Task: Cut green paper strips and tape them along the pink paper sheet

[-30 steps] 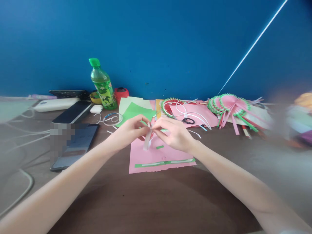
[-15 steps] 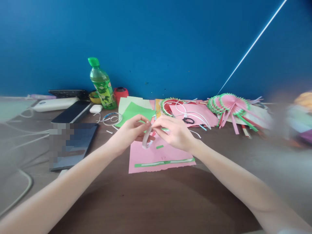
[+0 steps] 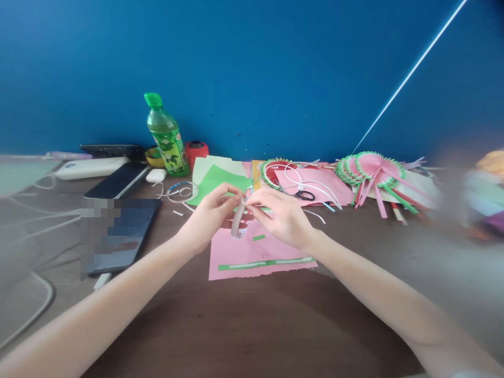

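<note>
Held up over a pink paper sheet [image 3: 228, 251] is a thin pale ring that looks like a roll of tape [image 3: 237, 223]. My left hand [image 3: 210, 215] is closed on it, thumb and fingers at its upper edge. My right hand [image 3: 281, 212] pinches at the top of the roll, its fingertips almost meeting the left ones. Whether a loose tape end lies in that pinch is too small to tell. On the pink sheet lie a long green strip [image 3: 270, 262] with white tape along it and a short green scrap [image 3: 259, 238].
Behind my hands lie green paper [image 3: 220, 181], scissors [image 3: 305, 195] and looped white strips [image 3: 321, 184]. Folded pink-and-green paper fans [image 3: 370, 168] are at right. On the left stand a green bottle [image 3: 167, 139], a phone [image 3: 116, 180] and a dark tablet [image 3: 136, 236].
The roll has turned slightly and hangs a little more upright between my hands. Both hands keep nearly the same place and grip.
</note>
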`<control>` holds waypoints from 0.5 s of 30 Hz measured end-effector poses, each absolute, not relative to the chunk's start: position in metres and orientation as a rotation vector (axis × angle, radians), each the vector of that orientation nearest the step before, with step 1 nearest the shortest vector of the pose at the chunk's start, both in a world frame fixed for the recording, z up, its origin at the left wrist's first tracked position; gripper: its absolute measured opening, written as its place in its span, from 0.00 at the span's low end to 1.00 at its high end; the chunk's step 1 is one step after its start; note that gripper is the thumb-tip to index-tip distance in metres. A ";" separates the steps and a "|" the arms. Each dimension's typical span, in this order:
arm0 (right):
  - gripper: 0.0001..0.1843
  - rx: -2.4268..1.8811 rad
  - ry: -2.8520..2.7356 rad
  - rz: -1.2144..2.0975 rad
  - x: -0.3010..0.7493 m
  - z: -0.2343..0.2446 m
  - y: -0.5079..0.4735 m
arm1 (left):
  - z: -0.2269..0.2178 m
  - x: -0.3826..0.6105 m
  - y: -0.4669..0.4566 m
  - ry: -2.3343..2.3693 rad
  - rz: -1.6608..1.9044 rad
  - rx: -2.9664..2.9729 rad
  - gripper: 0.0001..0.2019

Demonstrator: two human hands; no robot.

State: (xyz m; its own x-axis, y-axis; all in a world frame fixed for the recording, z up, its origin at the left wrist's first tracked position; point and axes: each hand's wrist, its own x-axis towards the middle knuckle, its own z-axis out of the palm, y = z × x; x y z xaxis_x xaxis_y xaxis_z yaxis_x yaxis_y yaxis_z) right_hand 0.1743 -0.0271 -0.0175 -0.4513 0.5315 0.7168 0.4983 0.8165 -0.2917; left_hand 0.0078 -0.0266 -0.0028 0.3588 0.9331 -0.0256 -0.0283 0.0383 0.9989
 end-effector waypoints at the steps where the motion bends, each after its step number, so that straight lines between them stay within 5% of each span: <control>1: 0.06 -0.766 -2.090 0.100 0.174 -0.016 -0.027 | -0.002 0.008 -0.027 0.908 0.929 1.319 0.09; 7: 0.04 -0.872 -1.917 0.434 0.173 -0.014 -0.026 | -0.004 0.012 -0.031 0.949 0.980 1.365 0.12; 12: 0.05 -0.856 -1.899 0.501 0.170 -0.016 -0.026 | -0.009 0.014 -0.033 0.921 1.026 1.333 0.27; 15: 0.04 -0.842 -1.898 0.501 0.170 -0.017 -0.026 | -0.009 0.015 -0.033 0.933 1.025 1.296 0.24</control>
